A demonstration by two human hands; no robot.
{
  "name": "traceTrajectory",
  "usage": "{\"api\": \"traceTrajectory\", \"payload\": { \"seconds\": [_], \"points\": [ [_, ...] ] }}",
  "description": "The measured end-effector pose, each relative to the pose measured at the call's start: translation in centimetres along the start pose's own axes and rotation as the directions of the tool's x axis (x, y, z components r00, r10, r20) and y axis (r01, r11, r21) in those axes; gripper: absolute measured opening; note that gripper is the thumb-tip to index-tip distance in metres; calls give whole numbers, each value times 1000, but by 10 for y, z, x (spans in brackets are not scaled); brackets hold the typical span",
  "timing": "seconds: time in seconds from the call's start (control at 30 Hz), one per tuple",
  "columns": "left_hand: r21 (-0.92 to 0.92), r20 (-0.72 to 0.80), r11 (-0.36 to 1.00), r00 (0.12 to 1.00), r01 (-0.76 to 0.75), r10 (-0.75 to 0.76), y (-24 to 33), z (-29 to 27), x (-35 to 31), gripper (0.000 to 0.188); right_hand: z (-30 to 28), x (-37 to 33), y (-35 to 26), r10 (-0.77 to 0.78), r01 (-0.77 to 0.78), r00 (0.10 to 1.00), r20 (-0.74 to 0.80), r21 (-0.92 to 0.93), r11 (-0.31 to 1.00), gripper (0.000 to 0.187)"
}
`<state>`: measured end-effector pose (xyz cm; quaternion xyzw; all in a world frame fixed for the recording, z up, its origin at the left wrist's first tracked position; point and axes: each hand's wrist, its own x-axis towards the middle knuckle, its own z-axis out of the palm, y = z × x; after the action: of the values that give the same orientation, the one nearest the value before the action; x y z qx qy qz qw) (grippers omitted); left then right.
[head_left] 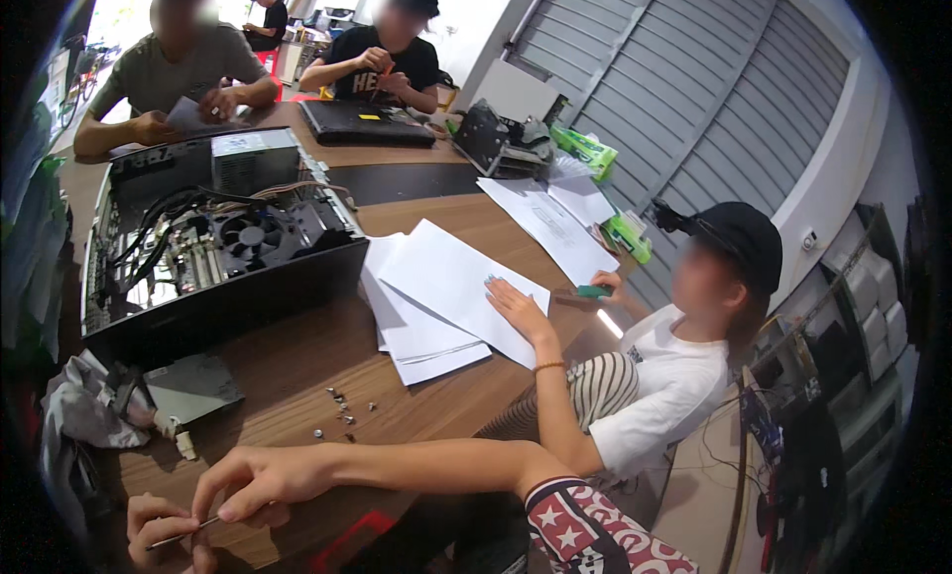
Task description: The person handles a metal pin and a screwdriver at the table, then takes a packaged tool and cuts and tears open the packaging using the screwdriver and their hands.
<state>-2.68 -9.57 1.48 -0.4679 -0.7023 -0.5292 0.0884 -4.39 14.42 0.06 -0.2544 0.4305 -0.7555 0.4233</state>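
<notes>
Low on the left, both of my hands meet at a thin metal rod [180,537]; its kind is too small to make out. My right hand [266,483] pinches one end between thumb and fingers, its forearm reaching in from the right. Curled around the other part of the rod is my left hand [164,529], partly cut off by the dark rim. Several small screws [342,412] lie loose on the wooden table [288,376] beyond my right forearm. A flat grey metal drive box [193,388] rests nearby, beside a crumpled grey plastic bag [94,407] and a small white connector [185,445].
An open desktop computer case [223,301] with a fan and cables fills the table's left. White paper sheets [446,277] lie mid-table, under the hand [516,306] of a person at right. Two people sit across, near a black laptop [367,126]. Metal parts [496,148] stand behind.
</notes>
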Motion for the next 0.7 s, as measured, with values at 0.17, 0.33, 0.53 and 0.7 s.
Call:
{"api": "traceTrajectory", "payload": {
  "seconds": [0.17,0.33,0.53,0.7],
  "points": [
    [190,-6,979,997,-76,79,12,3,16,26,-1,2,2,-5,2,1000,31,79,997,30],
    [-1,-374,909,843,417,-386,11,24,-6,19,-1,-1,0,-17,5,996,82,140,990,27],
    [33,-454,963,862,268,-225,0,26,-16,21,0,0,0,-1,-8,997,77,122,992,24],
    [1,-468,979,865,205,-181,-5,29,-15,20,-1,5,6,-139,139,990,-2,-40,990,26]
  ]
}}
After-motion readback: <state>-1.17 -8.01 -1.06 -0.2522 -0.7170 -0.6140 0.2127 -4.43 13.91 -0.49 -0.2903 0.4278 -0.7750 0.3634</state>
